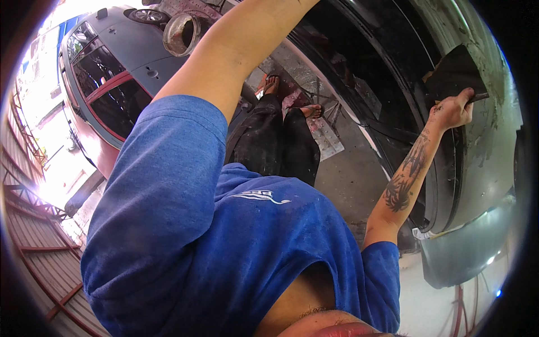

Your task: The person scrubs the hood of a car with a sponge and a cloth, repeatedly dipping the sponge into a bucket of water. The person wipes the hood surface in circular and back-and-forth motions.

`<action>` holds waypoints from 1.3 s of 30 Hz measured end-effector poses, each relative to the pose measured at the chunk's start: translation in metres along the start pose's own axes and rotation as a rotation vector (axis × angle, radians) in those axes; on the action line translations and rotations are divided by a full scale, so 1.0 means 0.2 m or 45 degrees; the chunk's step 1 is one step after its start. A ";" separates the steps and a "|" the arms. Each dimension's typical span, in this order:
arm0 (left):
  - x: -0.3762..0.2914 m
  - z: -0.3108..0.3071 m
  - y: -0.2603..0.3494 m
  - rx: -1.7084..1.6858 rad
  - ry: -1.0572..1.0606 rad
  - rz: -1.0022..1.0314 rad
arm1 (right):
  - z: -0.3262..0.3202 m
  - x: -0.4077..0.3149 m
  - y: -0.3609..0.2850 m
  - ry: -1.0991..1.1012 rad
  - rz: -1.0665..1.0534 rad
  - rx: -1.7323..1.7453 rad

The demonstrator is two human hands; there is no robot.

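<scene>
My right hand [452,110] grips the lower edge of a dark, flexible sheet [457,73], which looks like sandpaper, with the thumb over its edge. The sheet lies at a grey, smeared car body panel [488,147], beside a dark window opening with black trim [457,168]. My left hand is out of view; the left arm reaches past the top edge of the picture. Whether it touches the car is hidden.
Another car [130,54], grey and red, stands at the left. A cloudy round container [180,34] is behind my left arm. My sandalled feet [271,84] are near a stained metal plank [328,139]. A loose-looking grey panel [467,248] is at the lower right.
</scene>
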State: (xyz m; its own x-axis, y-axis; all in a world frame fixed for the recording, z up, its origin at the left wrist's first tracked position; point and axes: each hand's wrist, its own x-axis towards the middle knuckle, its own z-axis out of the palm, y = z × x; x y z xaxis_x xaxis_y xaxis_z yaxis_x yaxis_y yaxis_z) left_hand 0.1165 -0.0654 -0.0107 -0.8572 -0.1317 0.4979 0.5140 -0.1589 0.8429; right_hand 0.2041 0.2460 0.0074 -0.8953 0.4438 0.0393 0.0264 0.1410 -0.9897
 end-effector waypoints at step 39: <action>-1.61 -2.13 0.66 -0.638 1.166 -0.726 | 2.29 -1.86 -0.11 -1.410 0.901 -0.052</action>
State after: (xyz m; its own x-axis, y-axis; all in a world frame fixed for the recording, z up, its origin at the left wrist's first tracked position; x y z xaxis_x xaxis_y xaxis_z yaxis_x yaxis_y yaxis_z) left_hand 0.4741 -0.4608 -0.1470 -0.7291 -0.5357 -0.4260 0.1957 -0.7596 0.6203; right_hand 0.3325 -0.3273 -0.0485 -0.5697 -0.5211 -0.6356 0.6335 0.2142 -0.7435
